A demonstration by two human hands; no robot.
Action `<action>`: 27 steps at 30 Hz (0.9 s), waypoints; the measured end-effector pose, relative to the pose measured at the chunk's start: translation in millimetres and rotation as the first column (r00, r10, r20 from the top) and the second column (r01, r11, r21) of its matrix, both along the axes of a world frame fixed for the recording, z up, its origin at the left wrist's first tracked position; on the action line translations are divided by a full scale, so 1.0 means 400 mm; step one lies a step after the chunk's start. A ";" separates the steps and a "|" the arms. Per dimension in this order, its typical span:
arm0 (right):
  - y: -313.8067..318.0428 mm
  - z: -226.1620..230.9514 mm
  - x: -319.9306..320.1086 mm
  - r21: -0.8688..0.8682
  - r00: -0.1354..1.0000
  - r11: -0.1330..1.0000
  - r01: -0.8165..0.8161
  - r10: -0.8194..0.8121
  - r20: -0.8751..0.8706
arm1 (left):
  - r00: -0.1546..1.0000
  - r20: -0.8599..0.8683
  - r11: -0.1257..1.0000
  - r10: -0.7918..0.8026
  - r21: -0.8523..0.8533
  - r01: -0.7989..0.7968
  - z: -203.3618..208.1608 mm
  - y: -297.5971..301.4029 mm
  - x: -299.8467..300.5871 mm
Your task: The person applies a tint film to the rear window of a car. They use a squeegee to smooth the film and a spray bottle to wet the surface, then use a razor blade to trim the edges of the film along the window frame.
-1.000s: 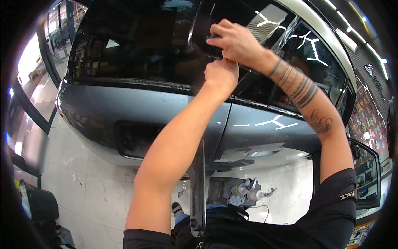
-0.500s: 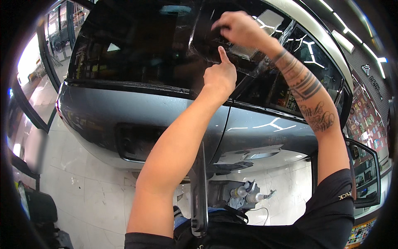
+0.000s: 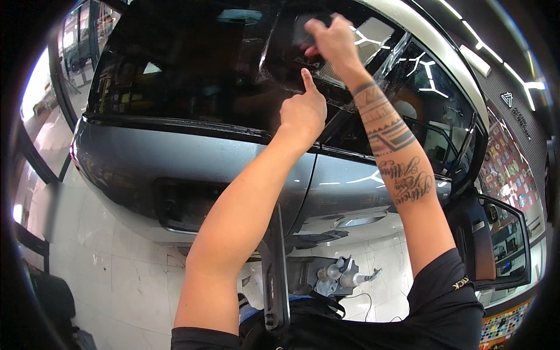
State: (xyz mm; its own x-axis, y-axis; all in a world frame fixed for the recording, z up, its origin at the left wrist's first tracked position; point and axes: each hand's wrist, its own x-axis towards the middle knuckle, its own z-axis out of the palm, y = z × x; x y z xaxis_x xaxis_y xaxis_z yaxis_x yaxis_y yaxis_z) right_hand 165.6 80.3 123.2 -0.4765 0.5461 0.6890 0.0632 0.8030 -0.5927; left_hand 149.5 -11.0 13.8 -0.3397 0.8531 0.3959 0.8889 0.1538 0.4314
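My right hand, smeared by motion, is closed at the upper part of the car's dark rear side window. At its fingertips is a dark flat tool, squeegee-like but too blurred to be sure. Below it, my left hand lies against the lower part of the glass, one digit stretched upward and the others curled or hidden. Whether it grips anything is hidden. Wet-looking, wrinkled film edges show on the glass beside both hands. A patterned light patch lies to the right of my right hand.
Below the window runs the grey car body with a door handle. An open car door stands at the right. Spray bottles sit in a dark holder near my body. A dark bar rises between my arms.
My right hand has moved slightly and turned upright, its forearm swinging left. The left hand stays nearly in place on the glass. The whole view has shifted a little.
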 end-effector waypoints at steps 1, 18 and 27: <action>-0.001 0.030 0.008 0.142 0.994 0.990 0.001 0.015 -0.106 | 1.000 0.009 0.999 -0.001 0.041 0.001 0.001 0.004 0.008; -0.058 -0.057 -0.001 0.082 0.974 0.984 -0.160 0.143 0.178 | 0.997 0.061 0.999 0.049 0.006 -0.049 0.000 -0.005 -0.008; -0.032 -0.025 0.020 0.741 0.959 0.672 -0.013 -0.200 0.198 | 0.996 0.089 1.000 0.009 -0.007 -0.008 -0.001 -0.003 -0.005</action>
State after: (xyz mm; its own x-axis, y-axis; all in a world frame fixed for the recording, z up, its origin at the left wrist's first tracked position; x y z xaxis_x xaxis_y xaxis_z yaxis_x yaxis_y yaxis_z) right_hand 173.4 67.6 113.0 -0.6581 -0.0290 0.7524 0.2172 0.9495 0.2266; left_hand 147.6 -12.4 13.4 -0.3809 0.8525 0.3581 0.8456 0.1644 0.5079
